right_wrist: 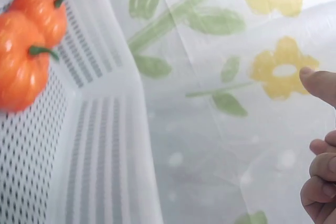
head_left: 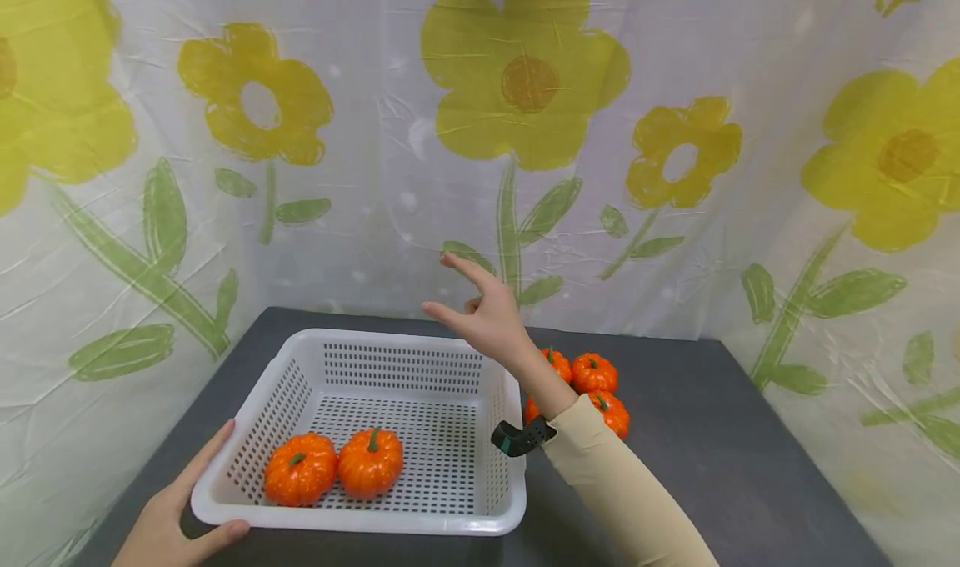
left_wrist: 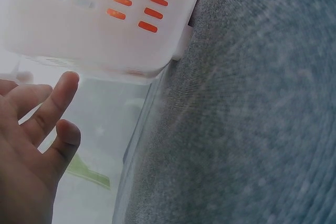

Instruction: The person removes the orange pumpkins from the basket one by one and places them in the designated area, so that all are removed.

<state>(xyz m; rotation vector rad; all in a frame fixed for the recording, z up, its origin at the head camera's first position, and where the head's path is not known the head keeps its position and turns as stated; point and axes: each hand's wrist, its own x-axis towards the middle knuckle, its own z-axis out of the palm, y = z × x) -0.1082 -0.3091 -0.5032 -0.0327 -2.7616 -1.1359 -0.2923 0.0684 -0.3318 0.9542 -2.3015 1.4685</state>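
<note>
A white perforated plastic basket (head_left: 262, 513) stands on the dark tabletop, with two orange mini pumpkins (head_left: 302, 469) side by side in its front left part. At its front left corner is my left hand (head_left: 167, 517), fingers extended along the left side and thumb by the front rim. The left wrist view shows those fingers (left_wrist: 60, 98) fairly straight, close to the basket's outer wall. Raised over the basket's back right, my right hand (head_left: 491, 317) holds nothing; its thumb and index finger are spread apart, the other fingers bent.
Several more orange pumpkins (head_left: 595, 373) sit on the table (head_left: 697, 450) right of the basket, partly hidden by my right forearm. A black band (head_left: 525, 438) circles that wrist. A pale curtain (head_left: 367, 217) printed with yellow flowers encloses the table at the back and sides.
</note>
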